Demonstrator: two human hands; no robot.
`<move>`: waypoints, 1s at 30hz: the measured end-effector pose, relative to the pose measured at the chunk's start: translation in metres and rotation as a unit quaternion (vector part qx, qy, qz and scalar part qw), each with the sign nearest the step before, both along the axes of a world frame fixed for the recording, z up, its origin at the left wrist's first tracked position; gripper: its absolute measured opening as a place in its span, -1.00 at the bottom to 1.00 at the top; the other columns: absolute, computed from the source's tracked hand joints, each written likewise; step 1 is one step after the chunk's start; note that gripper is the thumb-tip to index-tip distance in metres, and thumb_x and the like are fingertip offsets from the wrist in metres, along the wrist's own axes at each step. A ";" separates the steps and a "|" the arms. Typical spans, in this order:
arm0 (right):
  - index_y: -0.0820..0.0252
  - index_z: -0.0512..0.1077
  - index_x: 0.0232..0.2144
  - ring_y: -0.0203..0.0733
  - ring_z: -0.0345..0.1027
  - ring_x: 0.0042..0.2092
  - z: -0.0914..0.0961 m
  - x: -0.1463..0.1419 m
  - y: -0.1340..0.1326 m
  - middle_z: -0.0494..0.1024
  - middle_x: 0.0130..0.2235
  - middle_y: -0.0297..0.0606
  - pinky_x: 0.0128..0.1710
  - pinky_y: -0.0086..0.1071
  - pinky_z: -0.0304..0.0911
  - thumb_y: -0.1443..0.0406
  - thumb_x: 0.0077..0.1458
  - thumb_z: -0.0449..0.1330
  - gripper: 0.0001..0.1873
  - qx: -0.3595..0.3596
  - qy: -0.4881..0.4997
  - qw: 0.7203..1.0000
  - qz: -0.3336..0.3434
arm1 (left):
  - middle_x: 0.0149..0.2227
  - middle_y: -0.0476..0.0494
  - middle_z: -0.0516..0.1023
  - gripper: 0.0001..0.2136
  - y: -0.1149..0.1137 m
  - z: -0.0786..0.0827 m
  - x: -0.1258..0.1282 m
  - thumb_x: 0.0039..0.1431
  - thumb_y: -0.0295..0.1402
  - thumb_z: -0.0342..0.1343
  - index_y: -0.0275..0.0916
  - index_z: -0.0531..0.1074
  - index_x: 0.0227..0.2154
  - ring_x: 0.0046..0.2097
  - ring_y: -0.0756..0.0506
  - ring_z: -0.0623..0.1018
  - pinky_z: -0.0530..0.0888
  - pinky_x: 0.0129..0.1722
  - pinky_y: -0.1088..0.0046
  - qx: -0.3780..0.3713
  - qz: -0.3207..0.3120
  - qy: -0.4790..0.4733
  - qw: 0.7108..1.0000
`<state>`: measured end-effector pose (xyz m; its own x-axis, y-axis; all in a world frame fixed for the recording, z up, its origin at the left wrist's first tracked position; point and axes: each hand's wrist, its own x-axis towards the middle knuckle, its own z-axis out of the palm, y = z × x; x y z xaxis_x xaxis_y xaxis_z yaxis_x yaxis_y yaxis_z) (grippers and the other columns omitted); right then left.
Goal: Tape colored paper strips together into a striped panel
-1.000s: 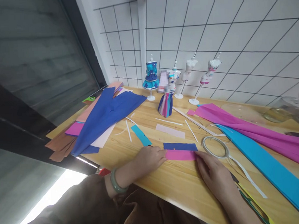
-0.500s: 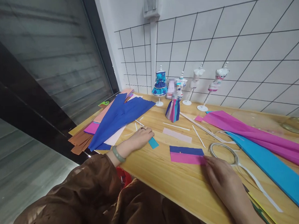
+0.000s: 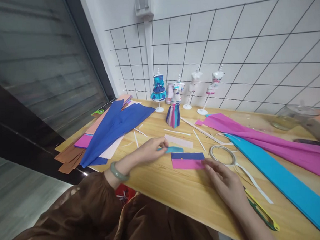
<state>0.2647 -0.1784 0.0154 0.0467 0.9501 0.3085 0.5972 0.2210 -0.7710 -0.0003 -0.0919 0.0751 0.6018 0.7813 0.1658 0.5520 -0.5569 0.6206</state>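
My left hand (image 3: 152, 149), with a jade-coloured bangle at the wrist, is closed in a pinch on a teal strip of crepe paper (image 3: 174, 149). The strip's free end points right, just above a navy-and-pink joined piece of crepe paper (image 3: 187, 164) that lies on the table. Around the right end of that piece, the thumb and fingers of my right hand (image 3: 222, 177) are closed. A pale pink paper strip (image 3: 179, 141) lies behind the teal one. Beside my right hand is a roll of double-sided tape (image 3: 211, 154) with its white end trailing.
Small dress-form stands (image 3: 158, 93) line the wall, one with a striped skirt (image 3: 173, 115). Folded blue crepe paper (image 3: 122, 122) lies left; magenta (image 3: 246, 138) and bright blue crepe paper (image 3: 284, 185) lie right. Yellow-and-green scissors (image 3: 262, 209) sit near my right forearm. White strips (image 3: 176, 132) are scattered about.
My left hand has lifted the teal strip off the table and brought it right, towards the navy-and-pink piece. My right hand stays at that piece's right end. The view has turned slightly right.
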 end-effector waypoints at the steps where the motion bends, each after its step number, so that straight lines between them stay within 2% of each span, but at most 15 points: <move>1: 0.17 0.41 -0.18 -0.10 0.40 -0.09 0.002 -0.002 0.000 0.53 -0.15 -0.15 -0.05 -0.19 0.27 0.12 0.09 0.08 -0.68 -0.033 0.053 0.998 0.004 | -0.37 0.00 0.43 -0.86 -0.007 -0.001 0.009 0.11 -0.43 -0.10 -0.25 0.31 -0.28 -0.35 0.04 0.41 0.32 -0.34 0.54 -0.025 0.002 -0.021 0.999; 3: 0.17 0.36 -0.12 -0.09 0.41 -0.11 0.005 -0.005 0.000 0.53 -0.14 -0.12 -0.06 -0.19 0.29 0.08 0.07 0.09 -0.62 -0.084 0.158 0.984 0.017 | -0.46 0.05 0.38 -0.84 -0.018 -0.006 0.026 0.07 -0.45 -0.06 -0.25 0.31 -0.26 -0.43 0.06 0.36 0.29 -0.41 0.56 -0.069 -0.015 -0.045 0.996; 5: 0.14 0.31 -0.06 -0.10 0.40 -0.10 0.005 -0.007 0.002 0.50 -0.09 -0.11 -0.08 -0.21 0.31 0.07 0.03 0.14 -0.55 -0.103 0.234 0.966 0.030 | -0.51 0.08 0.33 -0.79 -0.025 -0.012 0.041 0.02 -0.45 0.00 -0.25 0.32 -0.23 -0.46 0.07 0.33 0.28 -0.44 0.58 -0.123 -0.036 -0.066 0.990; 7: 0.11 0.28 -0.04 -0.11 0.38 -0.09 0.003 -0.007 0.004 0.45 -0.04 -0.12 -0.10 -0.24 0.32 0.09 -0.04 0.21 -0.49 -0.109 0.266 0.957 0.038 | -0.52 0.09 0.30 -0.74 -0.029 -0.018 0.051 0.00 -0.42 0.04 -0.26 0.30 -0.19 -0.48 0.08 0.31 0.27 -0.48 0.59 -0.193 -0.053 -0.096 0.975; 9: 0.10 0.29 -0.05 -0.14 0.38 -0.11 0.001 -0.006 0.006 0.46 -0.06 -0.15 -0.13 -0.27 0.32 0.13 -0.10 0.27 -0.46 -0.118 0.269 0.955 0.049 | -0.53 0.10 0.27 -0.70 -0.030 -0.023 0.057 0.00 -0.37 0.07 -0.26 0.28 -0.15 -0.51 0.08 0.30 0.25 -0.53 0.59 -0.247 -0.064 -0.117 0.960; 14: 0.15 0.36 -0.14 -0.25 0.38 -0.34 0.001 -0.003 0.006 0.49 -0.39 -0.28 -0.31 -0.38 0.32 0.14 -0.06 0.25 -0.59 -0.129 0.284 0.948 0.064 | -0.48 0.06 0.31 -0.62 -0.027 -0.035 0.062 -0.08 -0.29 0.17 -0.24 0.32 -0.15 -0.45 0.05 0.34 0.28 -0.50 0.57 -0.251 -0.048 -0.107 0.961; 18: 0.18 0.36 -0.17 -0.27 0.35 -0.35 0.004 -0.005 0.005 0.46 -0.42 -0.30 -0.31 -0.38 0.28 0.17 -0.04 0.23 -0.63 -0.148 0.266 0.948 0.093 | -0.42 0.00 0.38 -0.55 -0.026 -0.042 0.069 -0.14 -0.27 0.22 -0.24 0.31 -0.13 -0.39 0.02 0.40 0.33 -0.43 0.53 -0.260 -0.043 -0.132 0.956; 21: 0.19 0.36 -0.18 -0.28 0.32 -0.38 0.005 -0.006 0.003 0.43 -0.46 -0.34 -0.34 -0.39 0.25 0.15 -0.03 0.22 -0.64 -0.148 0.252 0.952 0.091 | -0.45 0.00 0.39 -0.64 -0.025 -0.041 0.071 -0.06 -0.21 0.17 -0.26 0.32 -0.21 -0.41 0.02 0.42 0.33 -0.44 0.53 -0.273 -0.017 -0.161 0.948; 23: 0.20 0.38 -0.19 -0.30 0.30 -0.42 0.006 -0.006 0.003 0.41 -0.49 -0.36 -0.39 -0.41 0.23 0.12 -0.03 0.21 -0.63 -0.143 0.240 0.957 0.074 | -0.48 -0.01 0.40 -0.71 -0.021 -0.039 0.063 0.05 -0.13 0.04 -0.27 0.32 -0.31 -0.45 0.02 0.42 0.33 -0.47 0.53 -0.251 0.031 -0.165 0.953; 25: 0.21 0.39 -0.21 -0.29 0.30 -0.43 0.006 -0.005 0.003 0.41 -0.50 -0.35 -0.41 -0.41 0.23 0.09 -0.03 0.20 -0.62 -0.136 0.229 0.962 0.052 | -0.52 -0.01 0.40 -0.70 -0.012 -0.037 0.045 0.12 -0.11 -0.06 -0.27 0.33 -0.48 -0.45 0.01 0.41 0.32 -0.46 0.52 -0.147 0.108 -0.128 0.975; 27: 0.22 0.40 -0.22 -0.28 0.31 -0.42 0.007 -0.005 0.003 0.43 -0.49 -0.32 -0.41 -0.42 0.23 0.07 -0.04 0.20 -0.60 -0.129 0.224 0.965 0.032 | -0.57 -0.02 0.39 -0.69 -0.001 -0.036 0.021 0.10 -0.14 -0.03 -0.26 0.32 -0.58 -0.45 -0.02 0.41 0.31 -0.45 0.49 -0.047 0.190 -0.038 0.980; 28: 0.22 0.41 -0.23 -0.27 0.32 -0.42 0.008 -0.005 0.003 0.43 -0.49 -0.32 -0.41 -0.42 0.24 0.06 -0.05 0.20 -0.60 -0.126 0.224 0.966 0.023 | -0.55 -0.03 0.42 -0.74 0.005 -0.037 0.008 0.08 -0.17 0.00 -0.26 0.35 -0.55 -0.43 -0.04 0.43 0.32 -0.43 0.47 -0.014 0.221 0.002 0.975; 30: 0.23 0.40 -0.22 -0.28 0.31 -0.43 0.008 -0.005 0.004 0.43 -0.49 -0.31 -0.43 -0.42 0.24 0.06 -0.05 0.19 -0.59 -0.120 0.218 0.969 0.009 | -0.45 -0.06 0.50 -0.84 0.014 -0.038 -0.017 0.05 -0.34 0.02 -0.24 0.40 -0.31 -0.35 -0.09 0.48 0.36 -0.33 0.40 0.034 0.275 0.058 0.959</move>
<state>0.2600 -0.1746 0.0238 0.1047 0.9939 0.0339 0.2009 0.0122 -0.9795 -0.0175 -0.0778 0.0368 0.1201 0.9756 0.1838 0.8373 -0.1990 0.5093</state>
